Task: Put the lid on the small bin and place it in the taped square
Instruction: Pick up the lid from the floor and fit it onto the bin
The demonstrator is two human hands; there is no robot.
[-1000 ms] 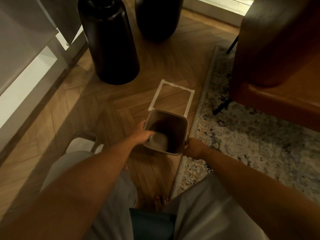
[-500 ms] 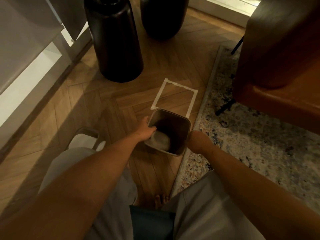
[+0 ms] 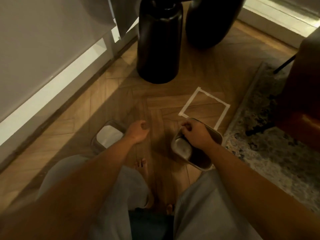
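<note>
The small grey bin point(image 3: 183, 149) stands open and lidless on the wood floor, tilted, just in front of the white taped square point(image 3: 204, 108). Its far rim overlaps the square's near edge. My right hand point(image 3: 196, 135) reaches over the bin's mouth and grips its far left rim. The lid point(image 3: 109, 137), a grey frame with a white centre, lies flat on the floor to the left. My left hand point(image 3: 138, 131) hovers just right of the lid, fingers loosely curled around nothing, not touching it.
Two tall black vases point(image 3: 158, 40) stand behind the square. A patterned rug point(image 3: 270, 135) edges the right side, with a brown chair point(image 3: 304, 94) on it. A white cabinet point(image 3: 43, 58) runs along the left. My bare feet point(image 3: 142, 166) are between lid and bin.
My left hand let go of the bin and moved left toward the lid. My right hand shifted from the bin's right side onto its far left rim. The view swung left.
</note>
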